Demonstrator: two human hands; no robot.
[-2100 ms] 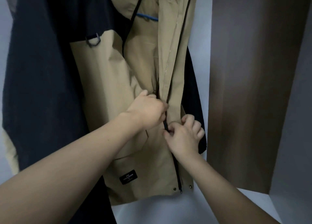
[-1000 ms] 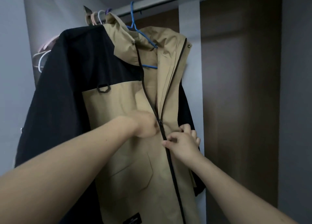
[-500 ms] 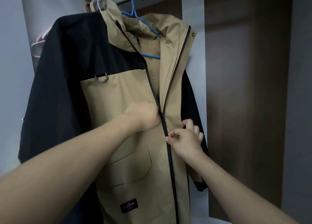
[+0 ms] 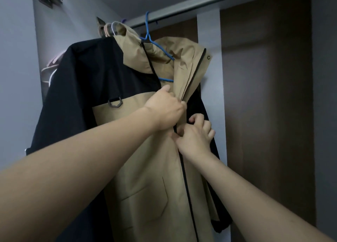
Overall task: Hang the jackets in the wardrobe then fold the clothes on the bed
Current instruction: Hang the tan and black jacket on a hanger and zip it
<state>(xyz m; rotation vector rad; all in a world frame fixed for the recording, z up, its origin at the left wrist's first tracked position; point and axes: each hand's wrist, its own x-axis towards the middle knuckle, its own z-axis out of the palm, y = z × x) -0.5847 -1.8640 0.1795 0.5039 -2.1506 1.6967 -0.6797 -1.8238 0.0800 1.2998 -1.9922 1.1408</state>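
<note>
A tan and black hooded jacket (image 4: 142, 168) hangs on a blue hanger (image 4: 155, 44) from the wardrobe rail (image 4: 209, 2). Its front zipper is closed from the hem up to chest height. My left hand (image 4: 166, 110) is curled at the top of the closed zipper and appears to pinch the zipper pull, which the fingers hide. Just below and to the right, my right hand (image 4: 196, 137) grips the jacket's front edge beside the zipper. Above my hands the collar and hood are still parted.
Pale empty hangers (image 4: 52, 68) hang behind the jacket at the left, against the wardrobe's side wall (image 4: 18, 77). A dark brown wardrobe panel (image 4: 264, 95) fills the right side, with a light vertical strip (image 4: 209, 32) beside it.
My left hand has moved up the jacket's front and the zipper has closed higher, from waist to chest. My right hand followed upward, keeping hold of the fabric. The camera tilted up.
</note>
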